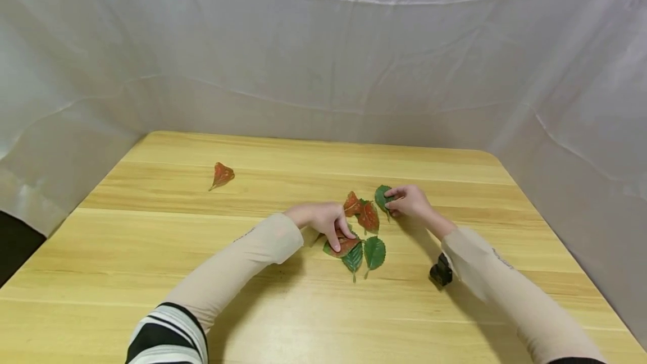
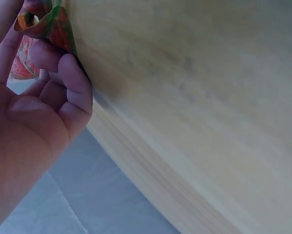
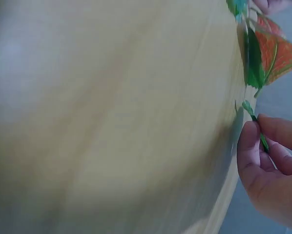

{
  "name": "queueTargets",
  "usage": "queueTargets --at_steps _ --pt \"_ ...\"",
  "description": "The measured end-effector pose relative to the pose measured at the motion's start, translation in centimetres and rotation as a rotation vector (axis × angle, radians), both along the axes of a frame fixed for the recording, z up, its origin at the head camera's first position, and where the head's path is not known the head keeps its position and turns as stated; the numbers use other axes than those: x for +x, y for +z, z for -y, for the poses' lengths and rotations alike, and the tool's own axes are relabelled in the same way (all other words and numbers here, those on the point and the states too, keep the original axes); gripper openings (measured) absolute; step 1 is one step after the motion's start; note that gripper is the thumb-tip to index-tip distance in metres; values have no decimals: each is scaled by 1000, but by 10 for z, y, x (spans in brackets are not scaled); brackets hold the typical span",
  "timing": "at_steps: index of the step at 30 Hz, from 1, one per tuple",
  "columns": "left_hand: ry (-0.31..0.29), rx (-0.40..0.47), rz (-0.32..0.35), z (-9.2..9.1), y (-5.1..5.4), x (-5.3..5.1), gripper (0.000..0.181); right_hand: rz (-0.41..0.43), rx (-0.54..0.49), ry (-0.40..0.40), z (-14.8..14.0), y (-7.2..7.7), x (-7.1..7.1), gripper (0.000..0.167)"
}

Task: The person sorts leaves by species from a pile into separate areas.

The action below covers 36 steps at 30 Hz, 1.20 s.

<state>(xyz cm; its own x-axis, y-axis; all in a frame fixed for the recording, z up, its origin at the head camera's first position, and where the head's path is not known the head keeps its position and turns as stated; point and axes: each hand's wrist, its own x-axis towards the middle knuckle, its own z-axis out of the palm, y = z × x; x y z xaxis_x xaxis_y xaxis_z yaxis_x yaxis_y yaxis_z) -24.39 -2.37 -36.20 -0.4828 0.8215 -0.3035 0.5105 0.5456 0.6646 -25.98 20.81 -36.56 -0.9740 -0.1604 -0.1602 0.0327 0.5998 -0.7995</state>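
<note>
Pinching a green leaf (image 1: 381,198) in a narrow grip, our right hand (image 1: 410,202) works at the right edge of a leaf cluster on the tabletop (image 1: 303,319). Our left hand (image 1: 323,219) holds a red leaf (image 1: 347,246) between thumb and finger, partly over a ribbed leaf (image 1: 354,262). We see an oval leaf (image 1: 374,253) just beside that, and a lone leaf (image 1: 223,174) well apart, far left.

A red leaf (image 1: 349,248) is held by the left hand (image 1: 324,219), a farther green leaf (image 1: 381,198) by the right hand (image 1: 411,203).
</note>
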Motion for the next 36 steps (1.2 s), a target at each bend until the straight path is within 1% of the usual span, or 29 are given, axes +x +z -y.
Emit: queueTargets --at_steps 4,9,15,19,28,36 --pt "-5 0 3 0 1 0 38 -12 9 -20 2 -1 -9 30" --pt "-1 -1 2 -1 2 0 38 -25 -13 -55 4 -2 -19 31" --pt "-4 -1 1 0 3 0 38 -15 -29 -78 5 -3 -28 32" --pt "4 -12 -4 0 2 0 38 -13 -14 -83 4 -6 -33 32" --pt "17 -34 -2 -2 3 1 38 -25 17 -79 3 -9 -35 30" --pt "26 -42 1 -1 2 0 38 -32 -15 -84 2 -8 -33 29"
